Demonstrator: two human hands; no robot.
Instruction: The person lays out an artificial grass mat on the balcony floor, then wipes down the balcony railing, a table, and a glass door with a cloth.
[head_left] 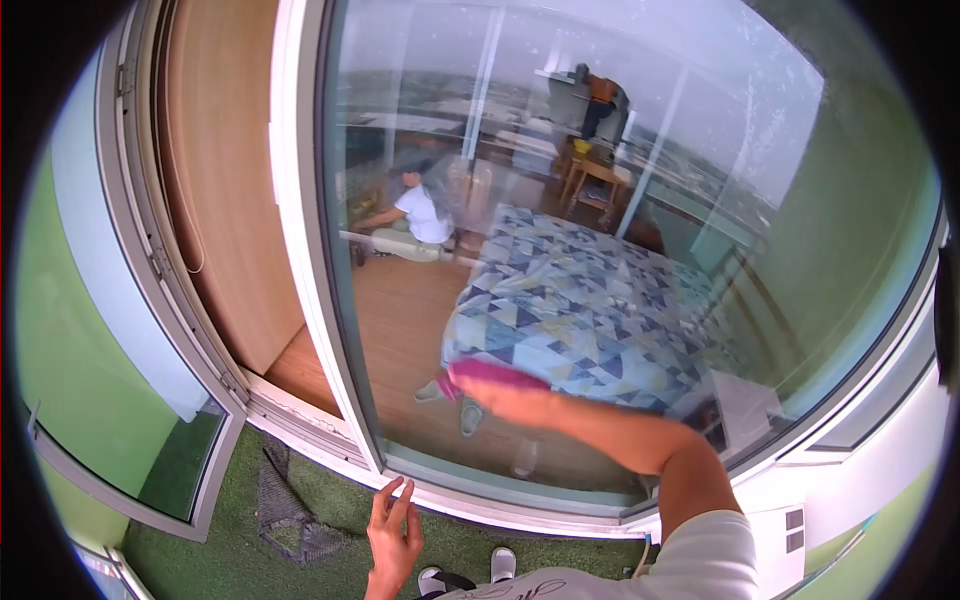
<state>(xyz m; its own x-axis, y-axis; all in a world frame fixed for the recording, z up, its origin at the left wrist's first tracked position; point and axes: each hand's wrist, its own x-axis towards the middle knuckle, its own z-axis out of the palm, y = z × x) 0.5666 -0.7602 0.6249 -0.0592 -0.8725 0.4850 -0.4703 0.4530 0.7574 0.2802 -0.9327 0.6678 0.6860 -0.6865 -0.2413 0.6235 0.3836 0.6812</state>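
Observation:
A magenta cloth point(505, 372) lies against the large glass door pane point(750, 200), slightly smeared by motion. My right hand point(482, 394) presses it to the glass with the arm stretched across from the right; part of the cloth is hidden behind the hand. Low in the view, my left hand point(394, 530) is raised with its fingers apart, holding nothing. Its fingertips come close to the bottom of the white door frame point(340, 400); whether they touch it I cannot tell.
Through the glass show a bed point(590, 310) with a triangle-patterned cover and a person point(425, 215) low on the floor. Left of the frame is a wooden panel point(225, 180). A grey rag point(290, 510) lies on the green turf, near an outward-opened window sash point(120, 505).

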